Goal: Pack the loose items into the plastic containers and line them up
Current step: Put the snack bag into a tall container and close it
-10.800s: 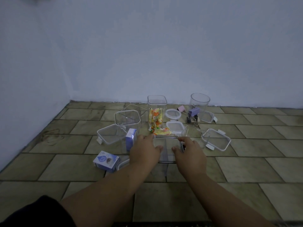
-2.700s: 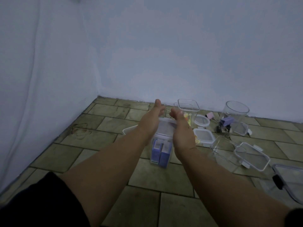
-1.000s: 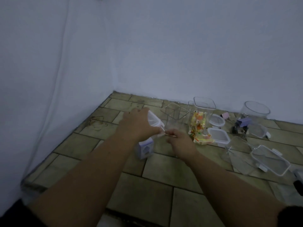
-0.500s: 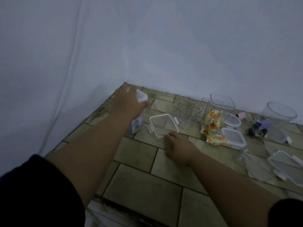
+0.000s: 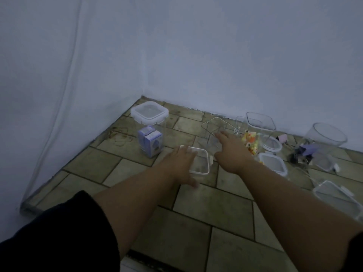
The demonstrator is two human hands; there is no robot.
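Observation:
A lidded clear container (image 5: 150, 122) with purple boxes inside stands near the room's corner. My left hand (image 5: 179, 165) lies flat over the left edge of a shallow clear container (image 5: 202, 161) on the floor, fingers spread. My right hand (image 5: 229, 152) reaches against an empty tall square container (image 5: 213, 128), fingers apart, not closed on it. Behind it stands a tall open container (image 5: 259, 124) holding orange and yellow sweets (image 5: 250, 145).
Loose lids (image 5: 274, 163) and a round lid (image 5: 272, 143) lie right of my hands. A round clear jar (image 5: 328, 136) with binder clips (image 5: 302, 155) stands at the right, another flat container (image 5: 334, 195) nearer. White walls meet at the corner on the left.
My left hand let go of the lidded container with purple boxes, left near the corner, and came back to the shallow container. My right hand rose from the floor to the empty square container.

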